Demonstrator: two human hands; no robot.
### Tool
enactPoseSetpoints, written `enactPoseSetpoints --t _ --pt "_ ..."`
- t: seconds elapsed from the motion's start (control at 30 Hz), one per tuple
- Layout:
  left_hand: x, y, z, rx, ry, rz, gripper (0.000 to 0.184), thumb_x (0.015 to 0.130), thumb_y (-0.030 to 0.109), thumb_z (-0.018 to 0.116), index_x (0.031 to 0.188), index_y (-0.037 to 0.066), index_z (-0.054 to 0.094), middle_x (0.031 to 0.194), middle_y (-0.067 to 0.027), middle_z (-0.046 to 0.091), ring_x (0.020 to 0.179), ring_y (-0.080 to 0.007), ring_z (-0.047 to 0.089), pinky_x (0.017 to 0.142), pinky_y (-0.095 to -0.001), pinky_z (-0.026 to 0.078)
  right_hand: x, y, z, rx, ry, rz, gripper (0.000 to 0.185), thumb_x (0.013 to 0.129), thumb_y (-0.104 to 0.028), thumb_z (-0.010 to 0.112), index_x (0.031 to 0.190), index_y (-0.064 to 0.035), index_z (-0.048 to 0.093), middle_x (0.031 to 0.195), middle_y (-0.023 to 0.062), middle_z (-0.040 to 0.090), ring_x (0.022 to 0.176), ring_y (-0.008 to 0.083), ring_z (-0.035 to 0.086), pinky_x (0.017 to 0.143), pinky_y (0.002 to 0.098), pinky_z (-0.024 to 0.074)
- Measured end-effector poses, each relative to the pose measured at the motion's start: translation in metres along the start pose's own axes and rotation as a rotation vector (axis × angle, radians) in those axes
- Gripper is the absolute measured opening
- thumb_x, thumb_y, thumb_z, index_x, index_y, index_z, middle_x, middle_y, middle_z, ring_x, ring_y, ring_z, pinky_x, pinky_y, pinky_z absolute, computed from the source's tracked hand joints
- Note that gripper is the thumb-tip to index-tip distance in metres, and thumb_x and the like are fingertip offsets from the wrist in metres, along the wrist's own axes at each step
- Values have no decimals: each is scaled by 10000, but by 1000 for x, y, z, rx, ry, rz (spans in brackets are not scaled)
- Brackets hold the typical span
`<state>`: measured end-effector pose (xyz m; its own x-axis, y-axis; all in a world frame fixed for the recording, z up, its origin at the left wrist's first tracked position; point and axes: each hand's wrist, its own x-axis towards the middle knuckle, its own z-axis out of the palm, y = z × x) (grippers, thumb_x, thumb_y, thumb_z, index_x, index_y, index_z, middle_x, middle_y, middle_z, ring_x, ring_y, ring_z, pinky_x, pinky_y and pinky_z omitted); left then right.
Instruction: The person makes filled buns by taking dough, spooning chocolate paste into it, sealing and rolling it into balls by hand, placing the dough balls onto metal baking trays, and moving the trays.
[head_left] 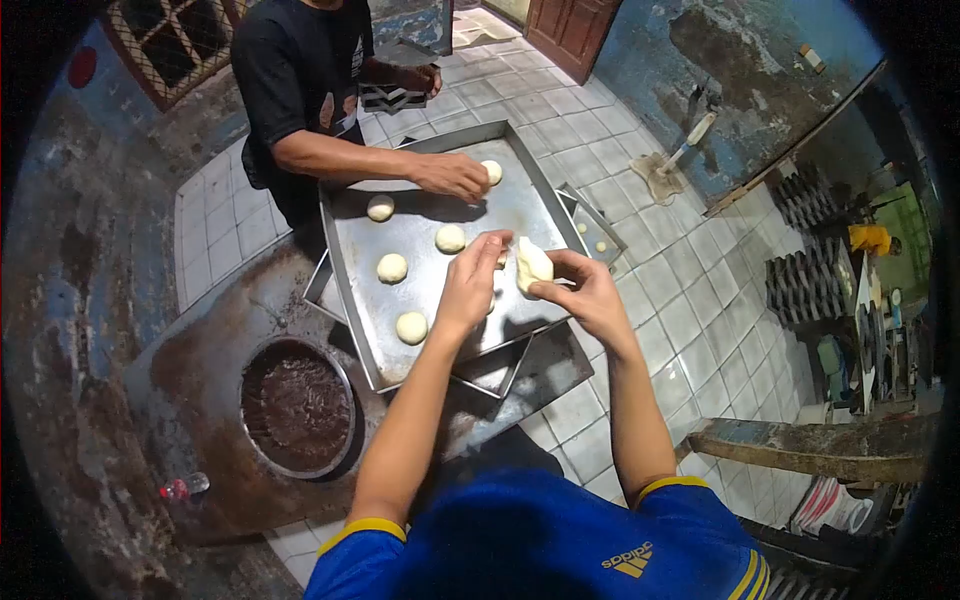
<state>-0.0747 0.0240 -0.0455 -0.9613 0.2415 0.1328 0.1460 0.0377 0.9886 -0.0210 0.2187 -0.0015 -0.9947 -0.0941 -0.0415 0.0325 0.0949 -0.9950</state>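
Over the near right part of a metal tray (522,208), my right hand (590,298) pinches a pale, flattened piece of dough (533,266) between thumb and fingers. My left hand (474,284) is just left of that dough, its fingers bent together; whatever they may hold is hidden. On the tray sit several round dough balls, among them one ball (411,328) left of my left wrist and another (450,238) beyond my left hand. Across the tray, a co-worker's hand (452,178) reaches in beside a dough ball (491,172).
A round pan (247,425) of dark brown paste stands on the stained table (190,400) at left, near a small plastic bottle (186,487). More trays lie under the main one. A wooden beam (810,447) is at right, with stacked metal racks (805,280) beyond.
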Motion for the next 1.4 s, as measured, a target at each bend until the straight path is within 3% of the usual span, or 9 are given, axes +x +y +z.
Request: enactPoseSetpoints --t 0.1,0.4,0.57,0.77,0.97,1.03,1.23,1.3,1.4 --pt "-18 2 -5 -175 195 -31 496 1152 381 447 1007 -39 667 859 -99 683 789 -144 605 722 -357 496 11 12 51 -162 119 -99 384 849 -101 867 1163 77 736 1023 94 771 911 139 704 830 300 561" --pt "-98 41 -103 -5 732 121 573 1150 430 444 926 -34 694 652 -59 605 644 -155 587 608 -369 478 0 -21 220 297 -29 -233 194 927 -115 808 1014 33 718 905 65 741 824 99 663 741 270 541" --pt "-160 58 -165 -755 607 95 563 1113 545 486 1094 3 636 961 0 644 869 -54 572 735 -244 469 -6 -35 299 293 -25 -230 216 1017 -163 728 920 30 711 812 29 724 737 59 626 661 226 497" --pt "-226 44 -236 -492 731 197 299 1079 250 660 840 83 598 798 77 544 748 -6 447 626 -203 358 -36 -57 369 196 -152 -195 218 1016 -138 728 914 52 757 820 13 736 744 35 605 626 217 470" --pt "-298 -32 -281 -379 444 -71 488 988 436 685 1260 50 564 1122 -63 650 1009 -156 631 877 -307 535 -76 -86 395 97 -761 158 279 1056 -232 670 1098 31 754 964 61 724 853 97 637 739 280 512" --pt "-335 -30 -272 -224 363 80 567 887 345 818 1303 35 589 1195 -95 684 1113 -183 651 947 -353 544 -81 -67 405 -497 -662 -260 267 1029 -218 685 1106 29 753 978 152 734 855 203 668 788 333 524" --pt "-414 -71 -281 136 471 -77 470 768 115 874 1197 14 712 1126 -132 757 1064 -283 725 981 -421 549 -107 178 395 -922 -687 271 597 1056 -517 583 960 55 724 1003 271 736 1018 413 726 890 514 572" --pt "-445 -97 -305 619 410 -12 390 789 58 827 1157 1 707 1091 -129 754 1045 -279 725 957 -418 555 -156 255 381 -1317 -902 170 356 1077 -290 529 1212 6 674 1057 245 712 955 459 727 862 517 589" --pt "-495 -102 -335 282 541 -248 326 819 -3 738 1142 -6 696 1063 -146 748 1017 -295 729 909 -406 564 -212 345 356 -1209 -714 -201 339 985 -245 647 1173 36 614 1164 286 704 973 471 731 857 564 589"
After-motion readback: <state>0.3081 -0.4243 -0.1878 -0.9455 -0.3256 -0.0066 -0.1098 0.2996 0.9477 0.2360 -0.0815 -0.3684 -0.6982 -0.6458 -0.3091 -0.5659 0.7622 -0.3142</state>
